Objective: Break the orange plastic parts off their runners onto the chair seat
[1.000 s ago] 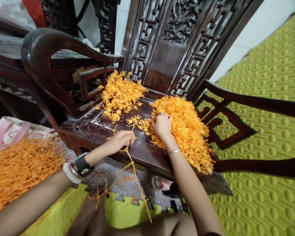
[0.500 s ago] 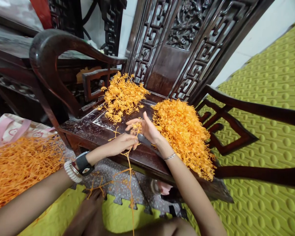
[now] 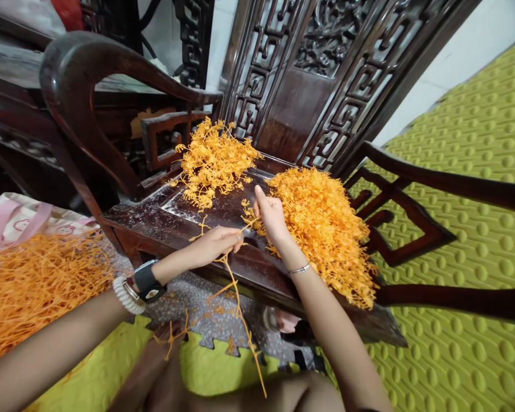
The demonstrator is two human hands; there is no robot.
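My left hand (image 3: 218,246) pinches a thin, branching orange plastic strand (image 3: 241,312), whose long tail hangs below the seat edge. One stretch of it runs taut up to my right hand (image 3: 272,217). That hand is closed with its thumb up, its fingers round small curly orange pieces (image 3: 248,213) at the strand's upper end; part of the grip is hidden. Right beside it lies a large pile of curly orange pieces (image 3: 321,234). A smaller, looser pile (image 3: 218,163) sits behind my hands, on the same dark wooden chair seat (image 3: 133,220).
A curved armrest (image 3: 86,51) rises on the left, a latticed one (image 3: 412,223) on the right. On the floor at left, a heap of orange strands (image 3: 38,286) lies by a pink-handled bag (image 3: 21,220). Green foam mats (image 3: 455,355) cover the floor. Another strand piece (image 3: 171,337) lies near my foot.
My right hand has gone from spread fingers to a closed grip and moved slightly right, away from the left. The strand between them is now taut, and its hanging tail has swung right.
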